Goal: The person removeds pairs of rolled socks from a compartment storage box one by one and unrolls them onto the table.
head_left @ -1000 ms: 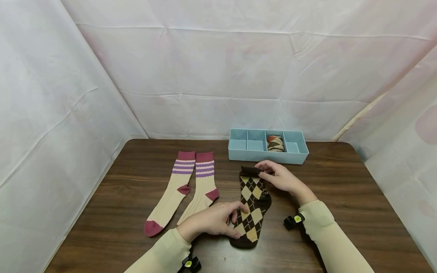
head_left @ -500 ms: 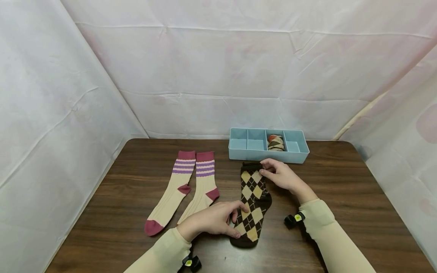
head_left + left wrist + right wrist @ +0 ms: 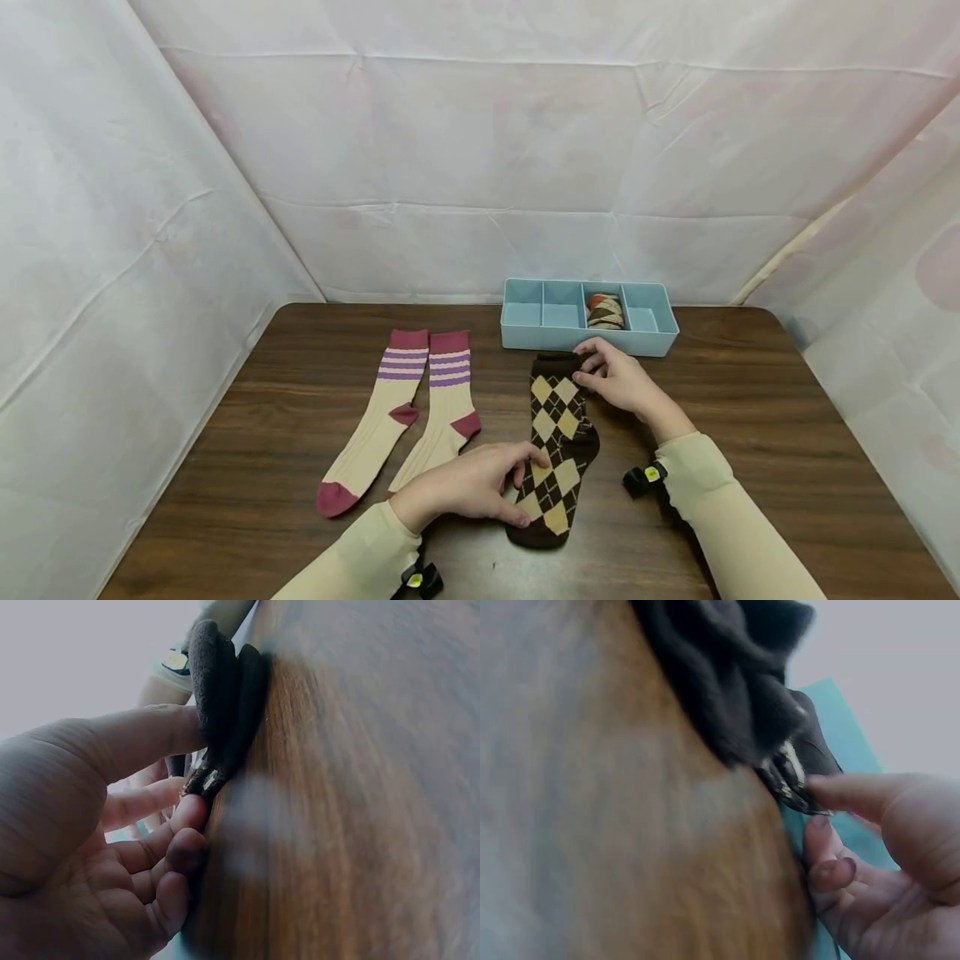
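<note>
The argyle socks (image 3: 555,417) lie stacked on the counter (image 3: 262,417), near side of the blue tray (image 3: 536,337); my left hand (image 3: 476,479) rests on the toe end, thumb and forefinger spread, while my right hand (image 3: 621,382) pinches the far cuff's right edge. I'm probably aligning the layers; the next move likely calls for matched cuffs.

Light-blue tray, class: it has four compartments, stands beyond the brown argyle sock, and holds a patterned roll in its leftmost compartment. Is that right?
Not the compartment: the head view shows the patterned roll in the third from the left, not the leftmost. The rest is right: the light-blue tray has four compartments and stands beyond the brown argyle sock.
</note>
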The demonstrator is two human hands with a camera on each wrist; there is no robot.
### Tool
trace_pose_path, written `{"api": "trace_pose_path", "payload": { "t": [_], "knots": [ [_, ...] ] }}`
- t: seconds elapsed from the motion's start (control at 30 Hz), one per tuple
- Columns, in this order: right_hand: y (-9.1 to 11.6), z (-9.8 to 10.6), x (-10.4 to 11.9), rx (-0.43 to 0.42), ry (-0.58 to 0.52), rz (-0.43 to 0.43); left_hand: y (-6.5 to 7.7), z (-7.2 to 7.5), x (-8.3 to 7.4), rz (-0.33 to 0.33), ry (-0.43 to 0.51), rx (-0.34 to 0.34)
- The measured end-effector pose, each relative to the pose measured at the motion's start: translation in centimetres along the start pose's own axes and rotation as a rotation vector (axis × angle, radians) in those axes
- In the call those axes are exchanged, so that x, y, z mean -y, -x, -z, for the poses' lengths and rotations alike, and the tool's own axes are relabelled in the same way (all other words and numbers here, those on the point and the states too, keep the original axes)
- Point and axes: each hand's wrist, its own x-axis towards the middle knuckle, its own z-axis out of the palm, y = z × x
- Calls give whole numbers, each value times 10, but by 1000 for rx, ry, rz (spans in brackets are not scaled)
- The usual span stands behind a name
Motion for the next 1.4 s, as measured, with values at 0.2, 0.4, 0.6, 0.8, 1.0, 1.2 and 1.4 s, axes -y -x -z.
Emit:
{"api": "trace_pose_path", "payload": {
  "t": [0.2,0.4,0.6,0.8,1.0,1.2,1.4],
  "knots": [
    [0,7,-2,43,-37,72,1,0,-7,4,-67,4],
    [0,9,-6,115,-19,173,1,-2,-9,1,-112,12],
    [2,9,-10,125,30,203,0,-3,-8,-8,-111,12],
    [2,13,-11,167,114,248,0,-3,-7,-8,-144,-27],
    [2,19,-11,190,120,229,0,-6,-7,-2,-159,-60],
    [4,23,-11,185,102,205,0,-7,-6,-33,-158,-68],
    [4,25,-12,236,42,201,0,-5,-4,-57,-136,-26]
  ]
}}
